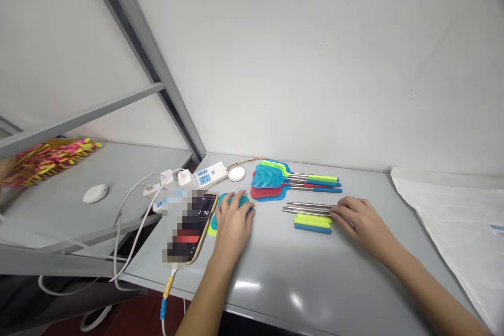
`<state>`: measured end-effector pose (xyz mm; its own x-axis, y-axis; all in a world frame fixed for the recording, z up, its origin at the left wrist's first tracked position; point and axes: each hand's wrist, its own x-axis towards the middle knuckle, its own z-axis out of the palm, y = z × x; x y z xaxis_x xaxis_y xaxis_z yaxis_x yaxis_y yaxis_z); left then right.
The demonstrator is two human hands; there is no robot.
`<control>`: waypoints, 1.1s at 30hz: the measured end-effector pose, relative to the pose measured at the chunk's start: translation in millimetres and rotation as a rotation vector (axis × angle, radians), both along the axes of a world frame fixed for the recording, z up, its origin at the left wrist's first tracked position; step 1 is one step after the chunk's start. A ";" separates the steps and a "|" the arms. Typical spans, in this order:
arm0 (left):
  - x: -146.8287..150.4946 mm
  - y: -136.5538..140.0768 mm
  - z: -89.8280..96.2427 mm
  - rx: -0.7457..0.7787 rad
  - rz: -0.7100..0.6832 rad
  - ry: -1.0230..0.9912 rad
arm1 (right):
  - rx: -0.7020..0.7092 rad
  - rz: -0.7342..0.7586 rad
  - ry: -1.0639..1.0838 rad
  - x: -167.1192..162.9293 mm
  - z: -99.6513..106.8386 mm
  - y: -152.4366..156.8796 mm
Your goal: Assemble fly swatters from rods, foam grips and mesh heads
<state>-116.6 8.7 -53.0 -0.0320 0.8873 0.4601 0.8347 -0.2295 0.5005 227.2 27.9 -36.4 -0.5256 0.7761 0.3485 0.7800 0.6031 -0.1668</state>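
My left hand [232, 226] rests over loose fly swatter heads [214, 223], blue-green and yellow-green, its fingers spread and curved on top of them. It hides most of these heads. Over on the right, my right hand [360, 220] has its fingertips drawn together at the right ends of several thin metal rods [305, 209]. Just below the rods lie foam-like handles, yellow-green [313, 219] and blue [313, 228], side by side. Behind both hands is a pile of whole fly swatters [268, 176] with blue, red and yellow-green heads, their handles pointing right.
A phone [197, 226] on a cable lies left of my left hand. Behind it are a white power strip [210, 175] with plugs and a round white disc [237, 174]. White sheeting [452, 231] covers the right end. A metal frame post [149, 58] rises at the left.
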 end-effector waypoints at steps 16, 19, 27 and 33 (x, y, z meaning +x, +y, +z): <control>61.4 -46.3 91.2 -0.110 -0.373 -0.155 | -0.067 0.088 0.004 -26.0 0.3 -20.6; 80.9 -48.7 74.8 -0.159 -0.448 -0.090 | -0.031 0.084 -0.033 -28.4 -4.9 -20.1; 90.0 -47.7 28.7 -0.333 -0.534 -0.112 | -0.018 0.079 -0.057 -33.0 -10.2 -22.5; 69.4 -27.8 25.7 -0.365 -0.570 0.068 | -0.101 0.027 0.062 -26.8 -5.4 -20.1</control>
